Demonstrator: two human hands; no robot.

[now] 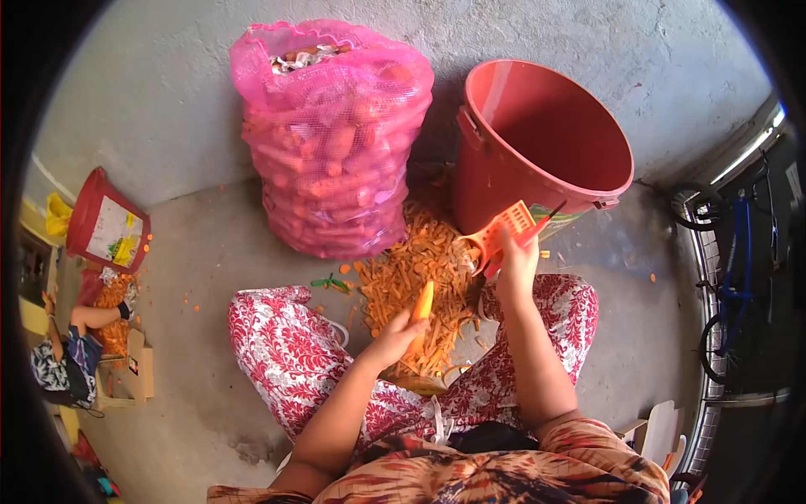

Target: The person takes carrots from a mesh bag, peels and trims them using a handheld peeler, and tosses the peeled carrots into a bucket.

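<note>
My left hand (398,341) is closed around the lower end of a bright orange peeled carrot (424,302), which points up and away from me. In my right hand (518,267) are an orange plastic peeler (506,225) with a slotted, grater-like end and a red-handled knife (537,227) with a thin dark blade. The peeler and the carrot are apart. Beneath both hands spreads a heap of carrot peelings (411,269) on the floor between my legs. A green object (330,285), too small to name, lies left of the heap.
A pink mesh sack (336,168) full of carrots stands against the wall. Right of it is a large red bucket (491,181). At far left a person (63,361) sits near another red bucket (109,227) and more peelings. A blue bicycle (739,277) stands at right.
</note>
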